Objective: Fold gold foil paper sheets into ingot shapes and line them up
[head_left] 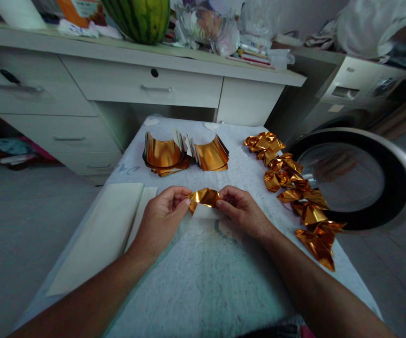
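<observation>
Gold-coloured foil, shiny and sharply creased, in a small folded piece (205,197) over the middle of the cloth-covered worktop (203,281). Pinched at its left end between thumb and fingers of the left hand (169,204), and at its right end in a matching pinch of the right hand (240,206). Probably very light, thin and springy, quick to take a crease, easy to crush, a little slick on the bright face. Best taken by the ends, with fingertips only and slight pressure, leaving the bent middle free. To the left, flat beside the left hand, pale sheets (100,225). Along the right edge, a row of folded foil pieces (311,213), likely just as easy to dent. Farther off, side by side, a left stack (164,152) and a right stack (210,156) of curved foil sheets, probably best lifted singly by an edge.
</observation>
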`<state>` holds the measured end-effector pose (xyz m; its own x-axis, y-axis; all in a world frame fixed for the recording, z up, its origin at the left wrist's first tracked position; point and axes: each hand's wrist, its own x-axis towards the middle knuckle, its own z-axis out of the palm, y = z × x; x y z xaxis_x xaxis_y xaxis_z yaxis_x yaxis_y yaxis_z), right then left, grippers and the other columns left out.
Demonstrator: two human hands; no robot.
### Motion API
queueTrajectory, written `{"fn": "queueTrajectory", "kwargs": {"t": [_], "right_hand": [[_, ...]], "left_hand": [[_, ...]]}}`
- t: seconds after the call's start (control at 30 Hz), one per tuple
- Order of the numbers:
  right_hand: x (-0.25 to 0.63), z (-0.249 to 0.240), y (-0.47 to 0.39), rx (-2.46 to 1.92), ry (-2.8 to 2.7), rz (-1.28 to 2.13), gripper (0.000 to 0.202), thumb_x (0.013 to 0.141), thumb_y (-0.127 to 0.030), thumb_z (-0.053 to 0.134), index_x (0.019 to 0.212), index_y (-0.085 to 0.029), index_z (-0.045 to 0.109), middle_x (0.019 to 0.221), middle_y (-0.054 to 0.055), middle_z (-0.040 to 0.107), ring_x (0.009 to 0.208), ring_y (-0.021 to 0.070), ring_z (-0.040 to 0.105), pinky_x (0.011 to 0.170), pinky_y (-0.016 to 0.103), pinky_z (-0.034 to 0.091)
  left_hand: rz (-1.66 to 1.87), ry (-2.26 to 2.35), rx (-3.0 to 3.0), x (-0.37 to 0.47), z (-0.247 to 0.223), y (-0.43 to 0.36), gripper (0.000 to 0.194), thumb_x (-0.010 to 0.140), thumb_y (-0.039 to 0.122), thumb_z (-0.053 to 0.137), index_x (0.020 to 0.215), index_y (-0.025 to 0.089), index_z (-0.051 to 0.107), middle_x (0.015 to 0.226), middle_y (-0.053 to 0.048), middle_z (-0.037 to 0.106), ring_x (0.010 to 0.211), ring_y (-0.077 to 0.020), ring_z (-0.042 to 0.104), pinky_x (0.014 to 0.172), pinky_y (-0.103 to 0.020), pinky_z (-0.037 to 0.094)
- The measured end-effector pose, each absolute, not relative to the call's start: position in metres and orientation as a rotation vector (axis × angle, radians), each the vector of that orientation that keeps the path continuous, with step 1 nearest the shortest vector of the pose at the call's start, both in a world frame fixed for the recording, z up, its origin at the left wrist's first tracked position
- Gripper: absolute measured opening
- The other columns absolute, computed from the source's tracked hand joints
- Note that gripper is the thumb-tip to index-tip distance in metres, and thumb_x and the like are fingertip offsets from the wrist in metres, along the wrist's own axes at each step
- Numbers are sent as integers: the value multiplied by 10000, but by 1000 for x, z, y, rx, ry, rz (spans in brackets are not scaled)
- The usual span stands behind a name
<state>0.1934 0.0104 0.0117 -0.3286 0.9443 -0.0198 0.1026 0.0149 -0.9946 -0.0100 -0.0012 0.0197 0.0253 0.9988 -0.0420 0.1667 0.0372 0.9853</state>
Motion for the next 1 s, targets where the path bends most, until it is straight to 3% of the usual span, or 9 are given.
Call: {"fn": "queueTrajectory", "kwargs": {"t": [0.17,0.43,0.67,1.0], "right_hand": [[194,6,9,-1115,-1590,1356,269,863,-305,610,1040,-244,417,699,-72,513,562,100,449,493,207,313],[194,6,8,-1162,-1844,1166,42,875,-185,530,866,-209,497,714,-44,493,632,101,457,577,217,346],[194,9,7,-1229,-1983,1028,79,850,-134,522,883,-203,542,675,-48,519,596,99,465,569,215,338],[190,13,8,-1309,-2250,688,91,835,-101,570,837,-181,612,717,-4,586,690,135,516,642,244,356]], "left_hand": [[990,1397,1455,-11,15,0,110,846,252,565,925,194,614,800,5,656,730,-157,625,692,-297,482],[984,1524,1774,-10,9,1,102,836,151,531,915,208,558,810,19,627,739,-153,607,728,-308,464],[917,1523,1996,-10,8,2,132,857,112,490,827,208,575,853,-6,598,811,-172,593,733,-312,453],[636,1617,2265,-9,0,5,138,857,99,541,879,197,634,892,-40,634,866,-228,587,793,-381,448]]}}
